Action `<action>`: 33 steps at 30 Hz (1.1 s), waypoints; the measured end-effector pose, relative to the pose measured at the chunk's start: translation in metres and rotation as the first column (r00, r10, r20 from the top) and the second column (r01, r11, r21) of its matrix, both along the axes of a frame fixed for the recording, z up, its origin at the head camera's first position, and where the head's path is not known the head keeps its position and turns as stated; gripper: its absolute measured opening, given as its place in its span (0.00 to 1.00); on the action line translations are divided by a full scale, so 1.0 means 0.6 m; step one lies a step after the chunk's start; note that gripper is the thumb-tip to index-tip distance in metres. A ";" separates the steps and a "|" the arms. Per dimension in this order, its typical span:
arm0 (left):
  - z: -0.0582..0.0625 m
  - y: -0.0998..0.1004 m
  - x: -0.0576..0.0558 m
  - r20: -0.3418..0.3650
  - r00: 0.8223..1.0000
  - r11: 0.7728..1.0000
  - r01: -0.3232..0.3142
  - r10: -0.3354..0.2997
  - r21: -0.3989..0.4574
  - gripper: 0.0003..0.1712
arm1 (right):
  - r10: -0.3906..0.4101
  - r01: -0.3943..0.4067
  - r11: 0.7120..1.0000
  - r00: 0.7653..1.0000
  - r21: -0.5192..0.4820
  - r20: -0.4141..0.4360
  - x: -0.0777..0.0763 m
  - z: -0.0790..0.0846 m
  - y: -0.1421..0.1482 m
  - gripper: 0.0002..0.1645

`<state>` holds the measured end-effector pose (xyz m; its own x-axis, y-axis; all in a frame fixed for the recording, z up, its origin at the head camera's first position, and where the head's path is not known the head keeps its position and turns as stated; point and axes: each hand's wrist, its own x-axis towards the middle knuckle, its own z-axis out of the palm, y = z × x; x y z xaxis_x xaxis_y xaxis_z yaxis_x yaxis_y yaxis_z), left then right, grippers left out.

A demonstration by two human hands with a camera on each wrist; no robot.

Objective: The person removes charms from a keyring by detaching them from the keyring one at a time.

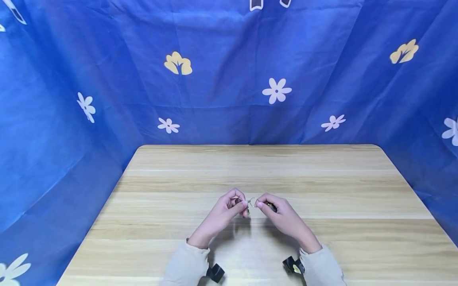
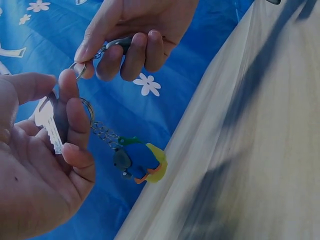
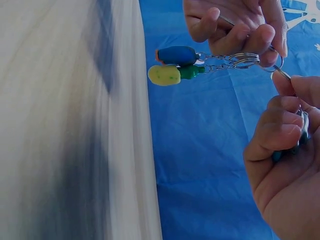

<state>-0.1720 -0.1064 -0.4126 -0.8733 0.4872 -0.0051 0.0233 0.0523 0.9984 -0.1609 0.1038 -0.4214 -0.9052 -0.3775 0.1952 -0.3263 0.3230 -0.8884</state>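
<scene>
Over the middle of the table, my left hand (image 1: 229,208) and right hand (image 1: 280,212) meet fingertip to fingertip at a metal split ring (image 1: 252,202). The left thumb and fingers grip a silver key (image 2: 48,125), which lies along the palm in the left wrist view. From that hand dangle short chains on small rings (image 3: 245,60), carrying a blue bird-like charm (image 3: 177,55) and a yellow-and-green charm (image 3: 167,75). My right thumb and forefinger pinch a ring (image 3: 281,73); its chain leads to a dark charm (image 3: 303,127) tucked under the curled fingers, partly hidden.
A light wood-grain table (image 1: 171,178) lies beneath both hands, its rounded far edge against a blue curtain (image 1: 222,87) with flower prints. Curtain also hangs at the left and right sides. A black strap mount (image 1: 216,273) sits at the left wrist, another (image 1: 291,265) at the right.
</scene>
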 end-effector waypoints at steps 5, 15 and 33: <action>0.004 0.001 -0.003 0.006 1.000 0.999 -0.014 0.014 0.029 0.02 | -0.025 0.025 0.999 1.000 -0.025 -0.001 -0.005 0.003 -0.003 0.08; 0.007 0.002 -0.009 0.007 1.000 0.992 -0.002 0.001 0.123 0.03 | -0.032 0.034 0.997 0.999 -0.073 0.016 -0.008 0.010 -0.006 0.08; 0.008 0.009 -0.007 0.018 0.997 0.993 -0.083 0.082 0.086 0.03 | -0.043 0.041 0.992 0.999 -0.116 -0.022 -0.007 0.010 -0.013 0.09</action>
<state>-0.1761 -0.1008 -0.4076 -0.9105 0.4129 0.0213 0.0082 -0.0334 0.9994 -0.1652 0.0959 -0.4157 -0.9142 -0.3128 0.2576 -0.3365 0.2322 -0.9126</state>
